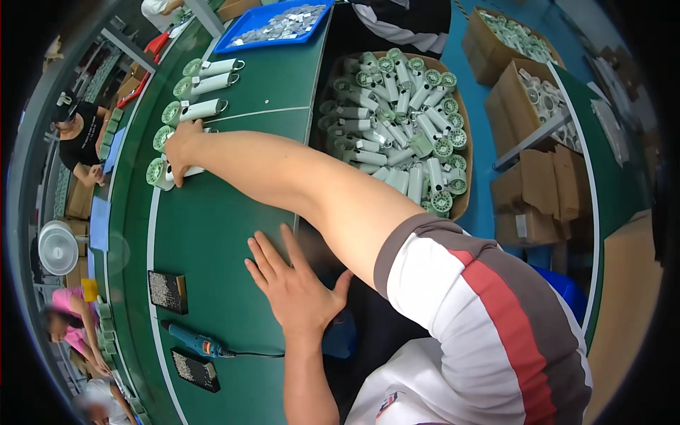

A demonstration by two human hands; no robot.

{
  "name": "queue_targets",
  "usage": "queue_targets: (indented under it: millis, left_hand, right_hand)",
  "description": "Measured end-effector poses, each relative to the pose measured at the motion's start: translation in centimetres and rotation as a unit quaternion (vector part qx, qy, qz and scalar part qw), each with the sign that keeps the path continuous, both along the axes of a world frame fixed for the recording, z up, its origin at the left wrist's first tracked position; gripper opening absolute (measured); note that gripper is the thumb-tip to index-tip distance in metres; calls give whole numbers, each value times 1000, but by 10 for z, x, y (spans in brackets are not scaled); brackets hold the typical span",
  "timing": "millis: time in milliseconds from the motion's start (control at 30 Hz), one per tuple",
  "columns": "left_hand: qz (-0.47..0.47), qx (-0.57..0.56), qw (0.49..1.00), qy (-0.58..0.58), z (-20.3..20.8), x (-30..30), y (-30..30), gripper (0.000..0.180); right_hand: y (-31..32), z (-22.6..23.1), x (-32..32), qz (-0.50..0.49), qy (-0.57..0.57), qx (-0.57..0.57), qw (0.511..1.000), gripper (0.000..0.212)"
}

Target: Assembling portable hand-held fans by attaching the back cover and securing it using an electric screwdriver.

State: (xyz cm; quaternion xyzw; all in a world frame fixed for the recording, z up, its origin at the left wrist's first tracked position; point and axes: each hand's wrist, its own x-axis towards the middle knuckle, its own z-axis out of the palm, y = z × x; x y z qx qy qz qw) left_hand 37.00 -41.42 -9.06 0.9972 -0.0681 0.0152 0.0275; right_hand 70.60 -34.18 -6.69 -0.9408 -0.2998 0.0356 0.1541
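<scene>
My right hand (185,152) reaches across to the far left side of the green bench (227,234). Its fingers and thumb are wrapped over two pale green handheld fans, one fan (163,138) just beyond the other fan (159,172); the hand hides much of their handles. Further along the same row lie more such fans, the closest being a white-handled fan (202,109). My left hand (301,290) rests palm down near the bench edge, fingers spread, holding nothing. A blue electric screwdriver (200,344) with a black cord lies to its left.
Two black trays of small screws, one tray (177,301) and another tray (205,379), flank the screwdriver. A blue tray (228,44) of grey pieces sits at the far end. Right of the bench stands a carton (465,159) heaped with fans. Co-workers sit across the line.
</scene>
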Motion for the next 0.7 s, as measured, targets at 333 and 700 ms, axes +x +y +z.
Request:
queue_targets:
  millis: [333,700]
  left_hand:
    - [0,4,1000,-17,-3,-5,3,122]
    - [7,-3,1000,-18,1,-5,0,122]
  right_hand:
    - [-18,-14,-27,-1,-51,109,993,71]
    - [-230,-1,-98,-157,-241,372,882,67]
